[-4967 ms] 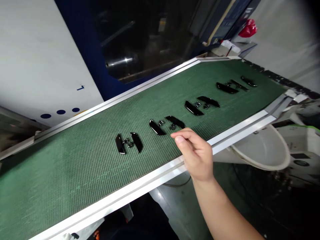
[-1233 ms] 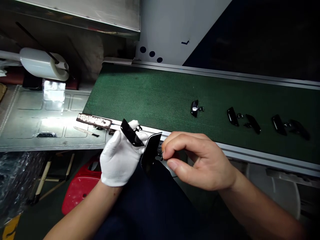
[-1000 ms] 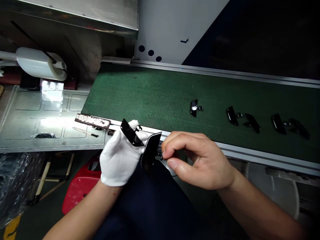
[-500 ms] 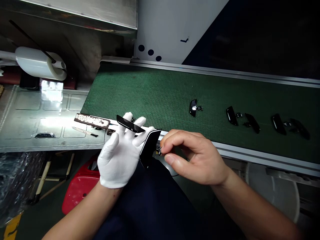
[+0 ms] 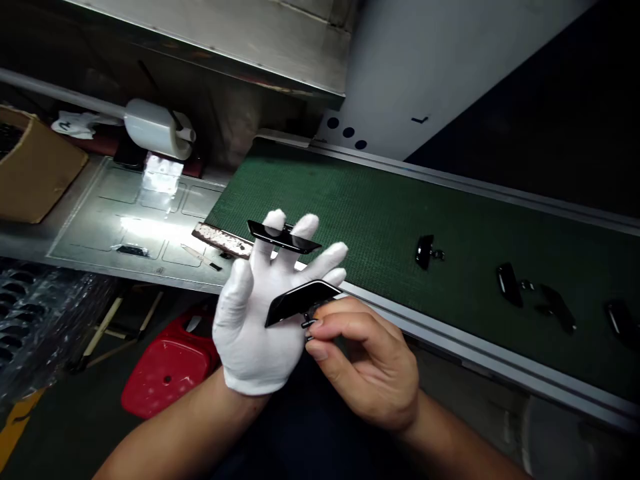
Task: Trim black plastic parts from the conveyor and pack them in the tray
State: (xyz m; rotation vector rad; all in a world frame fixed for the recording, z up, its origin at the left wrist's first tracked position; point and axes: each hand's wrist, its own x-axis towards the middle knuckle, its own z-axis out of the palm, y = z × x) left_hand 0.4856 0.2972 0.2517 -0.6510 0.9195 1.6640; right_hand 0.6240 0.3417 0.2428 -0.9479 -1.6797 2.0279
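My left hand (image 5: 267,320), in a white glove, is turned palm up with fingers spread. A glossy black trapezoid piece (image 5: 283,238) is held across its index and middle fingers, its small fitting tucked between them. In my bare right hand (image 5: 367,363), thumb and fingertips pinch the small dark stem of a second glossy black piece (image 5: 300,299). That piece is tilted over the gloved palm; whether it touches the glove I cannot tell.
Similar black pieces lie on the green conveyor belt (image 5: 350,200), one nearest (image 5: 425,252). To the left are a metal table (image 5: 105,230), a pen-like tool (image 5: 200,257), a film roll (image 5: 157,129) and a cardboard box (image 5: 40,167). A red stool (image 5: 165,373) stands below.
My right hand has moved left and down, bringing its black piece over the gloved palm and turning it flatter. The left fingers have spread wider. The whole view has shifted left.
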